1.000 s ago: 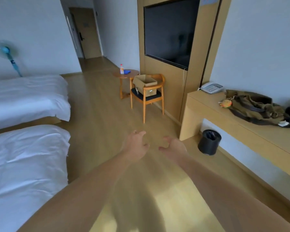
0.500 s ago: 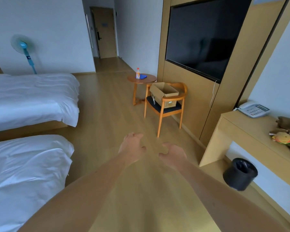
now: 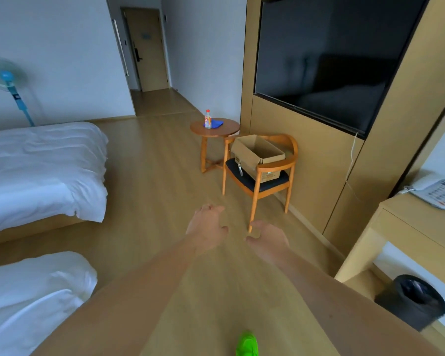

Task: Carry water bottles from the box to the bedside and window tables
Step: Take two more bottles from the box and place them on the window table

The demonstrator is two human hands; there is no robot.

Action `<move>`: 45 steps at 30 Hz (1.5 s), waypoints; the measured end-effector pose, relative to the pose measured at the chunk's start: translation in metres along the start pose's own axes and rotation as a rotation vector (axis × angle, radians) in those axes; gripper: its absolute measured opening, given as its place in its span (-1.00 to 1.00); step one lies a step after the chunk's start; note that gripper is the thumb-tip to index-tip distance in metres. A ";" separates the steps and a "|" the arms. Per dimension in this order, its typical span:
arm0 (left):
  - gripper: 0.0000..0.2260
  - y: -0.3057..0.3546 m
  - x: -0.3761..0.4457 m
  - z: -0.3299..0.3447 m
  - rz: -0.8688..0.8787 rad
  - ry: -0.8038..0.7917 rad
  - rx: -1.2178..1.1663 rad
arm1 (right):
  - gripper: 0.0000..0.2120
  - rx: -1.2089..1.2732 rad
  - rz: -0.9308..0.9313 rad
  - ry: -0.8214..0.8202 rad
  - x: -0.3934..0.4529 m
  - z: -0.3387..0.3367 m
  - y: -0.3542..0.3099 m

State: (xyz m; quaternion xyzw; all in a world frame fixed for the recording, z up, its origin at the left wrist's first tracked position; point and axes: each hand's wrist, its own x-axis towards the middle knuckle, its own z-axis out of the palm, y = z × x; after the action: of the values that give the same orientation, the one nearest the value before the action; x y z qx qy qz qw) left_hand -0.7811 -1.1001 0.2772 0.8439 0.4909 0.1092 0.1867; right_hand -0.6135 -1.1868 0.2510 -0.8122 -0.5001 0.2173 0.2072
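Note:
An open cardboard box (image 3: 257,155) sits on the seat of a wooden armchair (image 3: 275,183) by the TV wall; its inside is hidden from here. Behind the chair stands a small round wooden table (image 3: 226,129) with one red-capped bottle (image 3: 208,119) and a blue cloth (image 3: 216,123) on it. My left hand (image 3: 206,228) and my right hand (image 3: 267,236) reach forward over the floor, well short of the chair. Both hold nothing, with fingers loosely curled.
Two white beds (image 3: 41,170) fill the left side. A desk (image 3: 409,227) with a phone (image 3: 439,192) juts out at right, a black bin (image 3: 412,301) beneath it. A blue fan (image 3: 7,78) stands by the far wall. A green shoe (image 3: 247,345) shows at the bottom edge.
The view has moved forward along the floor; the chair, box and round table are nearer, and the desk has slid off to the right. Both hands stay empty in front.

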 end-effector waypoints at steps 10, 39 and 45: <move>-0.57 -0.042 0.259 -0.025 0.004 -0.016 0.058 | -0.65 0.052 -0.054 -0.008 0.279 -0.006 -0.038; -0.54 -0.168 0.853 -0.015 0.363 -0.235 -0.048 | -0.58 0.103 0.383 0.168 0.790 0.006 -0.140; -0.64 -0.152 0.956 0.024 0.434 -0.330 -0.003 | -0.49 0.138 0.493 0.185 0.880 0.002 -0.096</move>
State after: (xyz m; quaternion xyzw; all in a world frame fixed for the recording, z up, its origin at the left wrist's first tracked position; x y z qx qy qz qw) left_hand -0.4194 -0.2057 0.1924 0.9355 0.2614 0.0085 0.2374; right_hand -0.3269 -0.3527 0.1745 -0.9099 -0.2503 0.2195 0.2476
